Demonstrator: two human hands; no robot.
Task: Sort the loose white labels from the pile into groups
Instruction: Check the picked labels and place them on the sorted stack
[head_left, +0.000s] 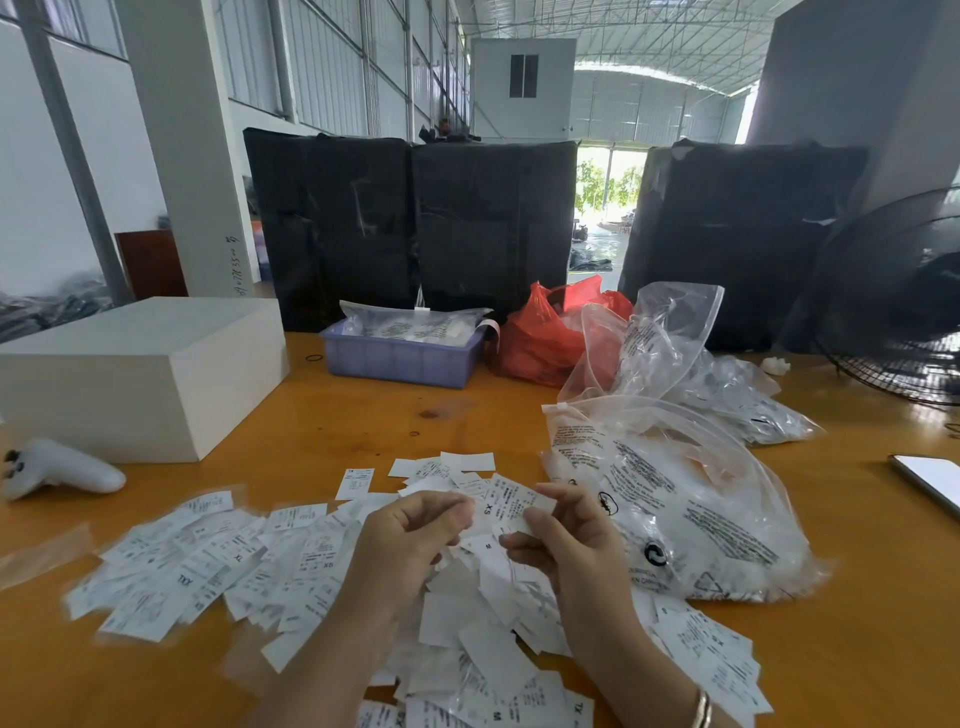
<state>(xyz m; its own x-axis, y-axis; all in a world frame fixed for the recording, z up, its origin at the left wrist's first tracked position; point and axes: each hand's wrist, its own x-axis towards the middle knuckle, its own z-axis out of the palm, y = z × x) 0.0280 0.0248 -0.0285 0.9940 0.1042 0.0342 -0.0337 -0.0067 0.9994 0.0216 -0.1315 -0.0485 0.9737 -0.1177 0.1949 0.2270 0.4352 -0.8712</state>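
Note:
A wide pile of loose white labels covers the near part of the orange table. More labels fan out to the left, and a smaller group lies at the near right. My left hand and my right hand are raised together over the pile. Between them they pinch a white label marked XS, the left at its left edge, the right at its lower right. A few separate labels lie just beyond the hands.
A large clear plastic bag with printed warnings lies right of the hands, more bags behind it. A blue tray, a red bag, a white box, a white controller, a phone and a fan ring the table.

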